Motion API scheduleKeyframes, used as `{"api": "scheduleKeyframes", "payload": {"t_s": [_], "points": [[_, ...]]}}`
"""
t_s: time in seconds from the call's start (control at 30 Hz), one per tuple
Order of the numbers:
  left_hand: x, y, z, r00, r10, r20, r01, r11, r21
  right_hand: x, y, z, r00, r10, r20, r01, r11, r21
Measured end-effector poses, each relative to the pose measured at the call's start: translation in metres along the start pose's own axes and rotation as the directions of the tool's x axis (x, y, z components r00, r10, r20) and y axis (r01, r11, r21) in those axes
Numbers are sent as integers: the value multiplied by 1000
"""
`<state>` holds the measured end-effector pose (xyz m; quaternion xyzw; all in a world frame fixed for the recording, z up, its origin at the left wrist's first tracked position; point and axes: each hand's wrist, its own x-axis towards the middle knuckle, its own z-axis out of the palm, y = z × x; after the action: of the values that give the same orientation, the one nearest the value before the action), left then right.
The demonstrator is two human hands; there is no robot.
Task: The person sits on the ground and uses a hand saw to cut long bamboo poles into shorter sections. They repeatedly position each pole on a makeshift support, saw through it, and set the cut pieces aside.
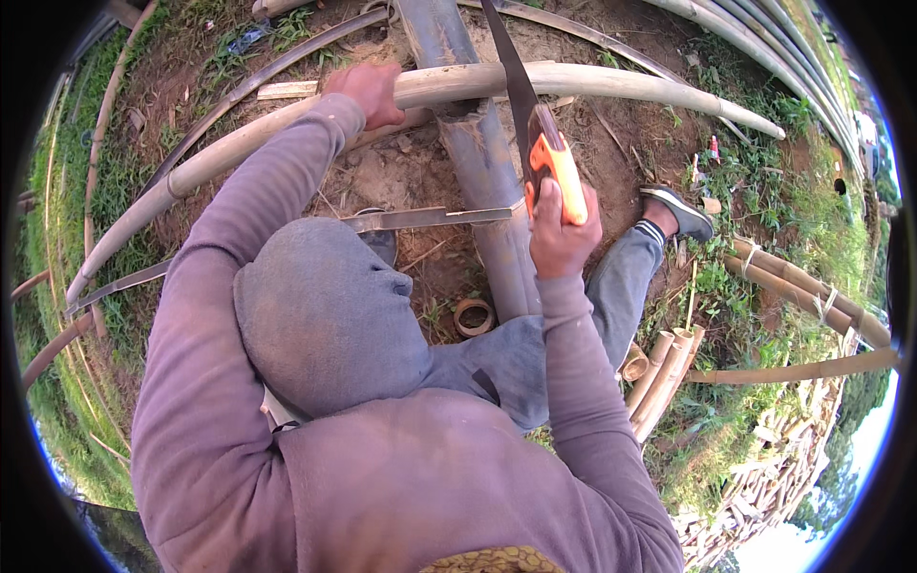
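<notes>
A long pale bamboo pole [659, 88] lies crosswise over a thick grey-brown pole [485, 172], which runs away from me. My left hand [368, 94] is closed around the bamboo, left of the crossing. In my right hand [565, 232] is a handsaw [517, 81] with an orange and black handle, its blade pointing away from me. The blade crosses the bamboo just right of the thick pole; how deep its teeth sit cannot be seen. Nearer me, a narrow flat strip [430, 219] reaches across to the thick pole.
A short hollow bamboo ring [473, 317] sits on the soil beside grey-clothed legs. Several cut bamboo lengths [664, 382] stand at the right, near tied bamboo poles [807, 291]. Long poles [764, 48] lie at the far right; a heap of split pieces [764, 497] lies lower right.
</notes>
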<state>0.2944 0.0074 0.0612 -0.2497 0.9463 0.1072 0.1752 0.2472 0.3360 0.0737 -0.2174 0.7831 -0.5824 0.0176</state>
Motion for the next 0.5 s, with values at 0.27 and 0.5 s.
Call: {"api": "scheduleKeyframes", "payload": {"t_s": [0.27,0.5], "points": [[-8,-6,-7,999,-37,9,37,999,-2,-55,-13,-38,999,35,31,-35,999,2],[-3,-3,-3,999,2,33,-1,1000,-7,-65,-8,-43,998,-67,16,68,993,-101]]}}
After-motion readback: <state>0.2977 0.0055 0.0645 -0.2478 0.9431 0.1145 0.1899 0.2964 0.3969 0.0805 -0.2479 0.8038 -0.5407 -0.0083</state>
